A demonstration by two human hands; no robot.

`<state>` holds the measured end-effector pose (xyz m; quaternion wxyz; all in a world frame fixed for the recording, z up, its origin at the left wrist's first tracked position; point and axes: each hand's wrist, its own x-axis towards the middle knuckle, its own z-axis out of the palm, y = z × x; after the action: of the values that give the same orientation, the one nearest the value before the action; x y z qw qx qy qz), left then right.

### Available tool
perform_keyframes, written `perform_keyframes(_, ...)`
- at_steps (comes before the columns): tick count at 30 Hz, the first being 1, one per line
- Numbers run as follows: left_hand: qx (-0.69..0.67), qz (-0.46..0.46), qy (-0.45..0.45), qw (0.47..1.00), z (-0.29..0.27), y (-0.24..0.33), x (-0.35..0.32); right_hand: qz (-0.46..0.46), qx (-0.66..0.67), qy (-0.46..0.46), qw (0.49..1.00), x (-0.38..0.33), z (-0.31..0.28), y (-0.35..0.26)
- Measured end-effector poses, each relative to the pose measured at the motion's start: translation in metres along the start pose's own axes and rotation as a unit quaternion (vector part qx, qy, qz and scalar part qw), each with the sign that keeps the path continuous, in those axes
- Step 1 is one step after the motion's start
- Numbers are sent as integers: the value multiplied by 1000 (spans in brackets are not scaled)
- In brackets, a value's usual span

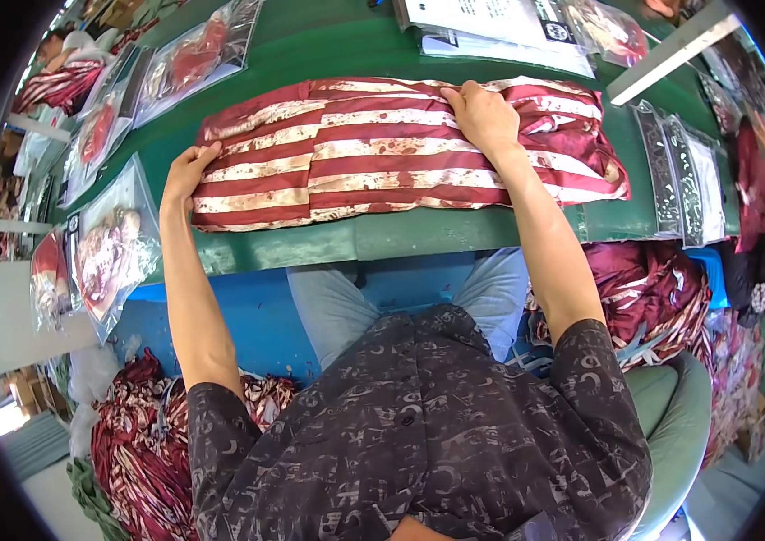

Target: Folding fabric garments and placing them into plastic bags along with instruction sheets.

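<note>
A long folded striped cloth [382, 149], dark red and off-white with dark red blotches, lies across the green table in front of me. Its left part is fairly flat, while the right end is bunched and wrinkled. At the left end, my left hand [189, 176] grips the cloth's edge, thumb and fingers closed around it. My right hand [485, 117] rests on top, right of the middle, its bent fingers closed on the cloth near the far edge. The fabric under both hands is partly hidden.
Clear bags with red and white fabric [112, 248] lie along the table's left side. Papers in plastic [491, 27] lie at the back, more packets [680, 176] at the right. A white post [671, 59] stands back right. Striped cloth heaps [143, 442] flank me below; another person [761, 207] is at far right.
</note>
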<state>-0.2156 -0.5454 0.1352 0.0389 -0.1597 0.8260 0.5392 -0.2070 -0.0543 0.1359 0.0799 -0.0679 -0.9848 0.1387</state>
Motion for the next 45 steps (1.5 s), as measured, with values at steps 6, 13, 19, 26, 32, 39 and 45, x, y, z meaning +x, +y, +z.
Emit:
perform_keyframes(6, -58, 64, 129, 988, 4, -18, -39, 90, 3, 90, 992, -4, 17, 52)
perform_keyframes(13, -88, 76, 175, 978, 4, -57, -73, 175, 71, 62, 980, 12, 16, 64)
perform_keyframes(19, -57, 87, 181, 978, -3, 0, -77, 37, 77, 65, 994, -17, -41, 55)
perform_keyframes(26, 32, 20, 215, 976, 2, 0, -105, -158, 28, 152, 975, -64, -33, 51)
perform_keyframes(32, -81, -7, 244, 966, 14, -25, -121, -116, 107, 144, 977, -60, -23, 16)
perform_keyframes(39, -152, 24, 229, 961, 4, -52, -118, 0, 84, 45, 995, -40, -28, 7)
perform_keyframes(45, 20, 69, 306, 949, 21, -67, -140, 39, 61, 79, 994, -49, 11, 20)
